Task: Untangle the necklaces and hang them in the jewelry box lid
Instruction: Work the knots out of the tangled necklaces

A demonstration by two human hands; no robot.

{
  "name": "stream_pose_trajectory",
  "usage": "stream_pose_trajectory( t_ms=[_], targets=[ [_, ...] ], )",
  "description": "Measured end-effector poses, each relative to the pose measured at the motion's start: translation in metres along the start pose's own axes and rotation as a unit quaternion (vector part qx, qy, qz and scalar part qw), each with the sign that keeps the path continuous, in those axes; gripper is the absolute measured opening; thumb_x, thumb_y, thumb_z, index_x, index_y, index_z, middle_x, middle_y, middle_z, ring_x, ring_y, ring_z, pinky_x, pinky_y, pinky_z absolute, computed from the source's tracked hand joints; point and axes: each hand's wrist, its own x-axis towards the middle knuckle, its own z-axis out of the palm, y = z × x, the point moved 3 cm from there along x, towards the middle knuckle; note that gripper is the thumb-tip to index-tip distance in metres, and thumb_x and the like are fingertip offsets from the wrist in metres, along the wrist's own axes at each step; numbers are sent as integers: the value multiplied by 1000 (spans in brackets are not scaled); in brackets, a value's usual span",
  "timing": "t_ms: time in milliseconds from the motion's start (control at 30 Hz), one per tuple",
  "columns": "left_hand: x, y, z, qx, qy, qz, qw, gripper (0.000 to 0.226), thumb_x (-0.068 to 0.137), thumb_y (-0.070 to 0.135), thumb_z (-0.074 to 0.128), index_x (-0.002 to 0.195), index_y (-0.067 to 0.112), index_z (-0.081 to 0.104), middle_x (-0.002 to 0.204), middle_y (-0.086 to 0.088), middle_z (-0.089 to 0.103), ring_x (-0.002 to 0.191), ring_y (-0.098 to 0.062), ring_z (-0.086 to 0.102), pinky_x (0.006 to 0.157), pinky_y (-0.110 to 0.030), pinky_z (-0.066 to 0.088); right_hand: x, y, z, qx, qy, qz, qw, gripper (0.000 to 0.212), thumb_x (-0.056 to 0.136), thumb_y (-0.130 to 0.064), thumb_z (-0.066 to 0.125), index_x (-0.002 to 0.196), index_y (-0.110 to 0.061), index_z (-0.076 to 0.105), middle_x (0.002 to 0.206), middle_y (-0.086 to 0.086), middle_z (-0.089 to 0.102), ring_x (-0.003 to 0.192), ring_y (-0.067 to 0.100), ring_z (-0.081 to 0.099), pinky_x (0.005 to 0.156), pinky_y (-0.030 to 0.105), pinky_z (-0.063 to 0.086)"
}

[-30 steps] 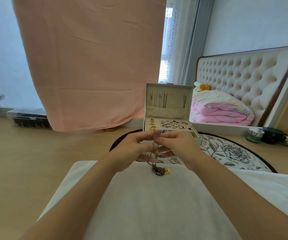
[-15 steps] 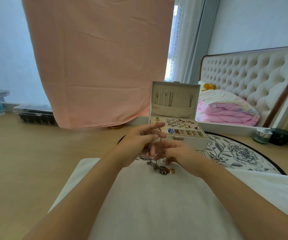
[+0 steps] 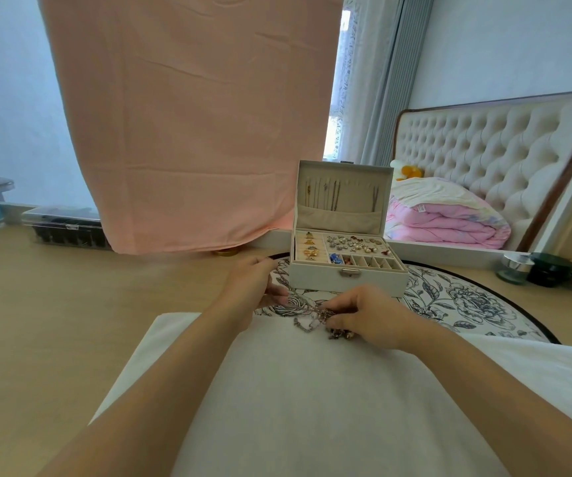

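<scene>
The right grip [image 3: 370, 316] had dropped since half a second before. Its fingers were curled down onto the tangled knot of thin metal necklaces with dark and gold pendants [image 3: 326, 323], pinching it where it lay on the far edge of the white cloth [image 3: 295, 390]. The left grip [image 3: 252, 287], earlier raised close beside the right with a chain held up between them, had drawn off to the left and lower. Its thumb and fingers were curled together, but whether a chain ran through them could not be told. Just beyond both grips stood the open white jewelry box [image 3: 346, 282] on the round floral mat [image 3: 467, 304] — its upright beige-lined lid [image 3: 339, 220] already carried several hanging chains.
</scene>
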Motion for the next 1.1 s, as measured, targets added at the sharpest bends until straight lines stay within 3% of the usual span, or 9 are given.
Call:
stream_pose_trajectory(
  t_ms=[100,233,300,367,467,567,767,867,1100],
  targets=[
    [3,-11,-1,92,13,6,996,8,101,12,51,95,11,57,54,-5,55,52,-21,65,56,-36,60,-5,1,-8,2,24,15,1000,24,91,-14,73,112,-25,76,92,-6,76,56,-3,60,59,12,50],
    [5,-19,-4,258,12,38,965,10,89,19,53,89,19,63,68,-1,68,57,-21,63,70,-47,60,-12,6,-14,96,39,35,994,17,91,-9,71,94,-24,77,83,-3,77,65,10,66,55,25,57],
    [0,-16,1,311,10,49,949,19,84,26,53,100,27,63,89,1,70,76,-22,67,78,-44,58,-14,9,-12,154,27,40,987,13,93,-9,69,94,-20,77,82,2,77,63,11,66,53,28,54],
    [-6,-10,8,410,7,115,905,31,88,26,57,118,31,60,112,5,61,98,-18,60,86,-35,51,-15,12,-10,223,18,51,973,10,94,-9,68,101,-10,75,88,11,77,63,17,66,55,30,54],
    [-22,-3,28,442,-81,244,860,30,90,26,63,118,34,62,113,15,58,103,-7,55,89,-27,47,-11,15,-6,293,32,58,954,14,94,-10,68,105,-5,74,91,14,77,67,20,65,55,30,55],
    [-31,-16,45,382,-198,189,883,42,82,38,77,119,37,55,104,16,67,98,-1,62,83,-23,51,-7,17,-3,317,46,48,946,15,93,-12,68,105,-8,76,90,15,76,68,21,67,54,28,54],
    [-22,-21,46,318,-147,191,917,26,88,19,74,106,33,62,81,10,74,75,1,67,72,-18,48,-5,20,-6,296,93,32,950,11,91,-19,72,99,-15,78,89,13,77,59,16,61,46,26,48],
    [-19,-20,42,277,-146,181,932,18,92,14,69,104,27,65,79,7,69,70,-5,64,69,-23,51,-7,22,-9,244,50,28,968,16,88,-24,75,104,-19,77,88,4,77,60,9,56,51,23,39],
    [-18,-20,40,251,-164,175,938,21,98,5,56,98,25,64,75,7,63,65,-14,63,65,-33,55,-17,28,-17,238,-85,22,967,51,86,18,62,128,-11,62,101,2,76,79,5,68,68,18,54]
  ],
)
